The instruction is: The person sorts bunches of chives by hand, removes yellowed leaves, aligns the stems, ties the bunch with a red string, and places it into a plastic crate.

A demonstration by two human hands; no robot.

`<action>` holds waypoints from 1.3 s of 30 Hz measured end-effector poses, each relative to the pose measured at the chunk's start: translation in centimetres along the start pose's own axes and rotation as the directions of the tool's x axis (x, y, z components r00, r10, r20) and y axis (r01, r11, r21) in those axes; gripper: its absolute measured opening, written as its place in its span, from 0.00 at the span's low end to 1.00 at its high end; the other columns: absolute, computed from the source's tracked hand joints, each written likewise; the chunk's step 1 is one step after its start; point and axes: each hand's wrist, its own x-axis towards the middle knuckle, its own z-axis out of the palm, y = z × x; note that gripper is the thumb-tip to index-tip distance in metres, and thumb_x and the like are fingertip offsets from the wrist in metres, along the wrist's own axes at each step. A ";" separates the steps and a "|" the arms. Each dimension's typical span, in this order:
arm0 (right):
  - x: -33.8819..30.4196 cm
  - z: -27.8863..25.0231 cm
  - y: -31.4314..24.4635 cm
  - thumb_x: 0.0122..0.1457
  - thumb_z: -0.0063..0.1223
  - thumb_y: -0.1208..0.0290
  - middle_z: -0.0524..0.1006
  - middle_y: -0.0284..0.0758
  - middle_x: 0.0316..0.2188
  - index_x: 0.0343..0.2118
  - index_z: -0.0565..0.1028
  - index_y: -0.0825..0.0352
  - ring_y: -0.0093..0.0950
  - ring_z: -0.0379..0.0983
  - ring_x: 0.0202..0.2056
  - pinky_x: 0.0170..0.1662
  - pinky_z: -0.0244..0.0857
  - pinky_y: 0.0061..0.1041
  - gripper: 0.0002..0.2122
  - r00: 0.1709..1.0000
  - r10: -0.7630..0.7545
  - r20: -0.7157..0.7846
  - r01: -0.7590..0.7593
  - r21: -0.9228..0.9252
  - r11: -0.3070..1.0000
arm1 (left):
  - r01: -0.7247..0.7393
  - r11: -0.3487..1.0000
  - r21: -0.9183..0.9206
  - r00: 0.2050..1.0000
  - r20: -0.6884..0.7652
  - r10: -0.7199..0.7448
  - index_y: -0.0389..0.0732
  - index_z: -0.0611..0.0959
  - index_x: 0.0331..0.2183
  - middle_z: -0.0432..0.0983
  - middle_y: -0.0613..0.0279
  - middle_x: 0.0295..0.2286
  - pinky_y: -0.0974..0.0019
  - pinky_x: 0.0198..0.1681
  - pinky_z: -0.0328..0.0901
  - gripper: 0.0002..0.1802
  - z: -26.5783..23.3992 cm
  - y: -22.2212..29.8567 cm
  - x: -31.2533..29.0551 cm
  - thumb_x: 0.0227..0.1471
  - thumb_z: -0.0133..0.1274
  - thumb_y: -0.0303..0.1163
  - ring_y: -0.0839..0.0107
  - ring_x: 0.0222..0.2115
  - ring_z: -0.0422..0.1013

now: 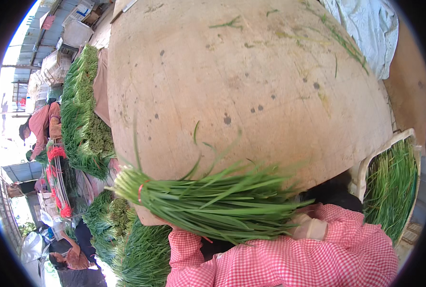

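A thick bunch of green garlic chives lies sideways in front of me at the near edge of the board, pale cut ends to the left and leaf tips to the right. A red band circles it near the pale ends. My left hand holds the bunch from below, close to the band; leaves cover most of its fingers. At the leafy end is my right hand in a light glove, touching the leaves, with its fingers hidden behind them.
Loose leaf scraps lie on the wooden board. A white crate of chives stands at right. Piled chives line the left, with more nearby. Two people work farther left. A pale sheet hangs at the far right.
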 end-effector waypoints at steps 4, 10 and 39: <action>0.0 -0.5 -0.7 0.51 0.46 0.55 0.75 0.45 0.38 0.43 0.73 0.64 0.40 0.72 0.40 0.43 0.65 0.35 0.21 0.999 0.041 0.010 -0.041 0.005 0.999 | 0.396 0.749 -0.531 0.905 0.365 -0.219 0.47 0.62 0.55 0.62 0.63 0.52 0.55 0.54 0.57 0.33 4.7 3.0 0.5 0.54 0.39 0.55 0.63 0.51 0.61; 1.3 -0.5 -4.6 0.51 0.46 0.55 0.75 0.45 0.39 0.43 0.74 0.63 0.40 0.72 0.41 0.44 0.65 0.34 0.21 0.995 0.102 0.008 -0.101 -0.102 0.990 | 0.387 0.647 -0.657 0.910 0.159 -0.383 0.47 0.68 0.52 0.66 0.60 0.49 0.51 0.52 0.59 0.30 1.8 3.7 0.8 0.52 0.40 0.55 0.59 0.48 0.65; 6.9 2.5 -11.7 0.58 0.48 0.59 0.71 0.25 0.21 0.32 0.73 0.64 0.18 0.64 0.23 0.30 0.62 0.22 0.12 0.468 -0.361 -0.807 0.469 -0.119 0.875 | 0.030 0.427 -0.904 0.938 -0.122 -0.324 0.47 0.74 0.45 0.72 0.61 0.43 0.52 0.47 0.64 0.23 -7.9 8.9 -5.6 0.48 0.52 0.47 0.61 0.44 0.68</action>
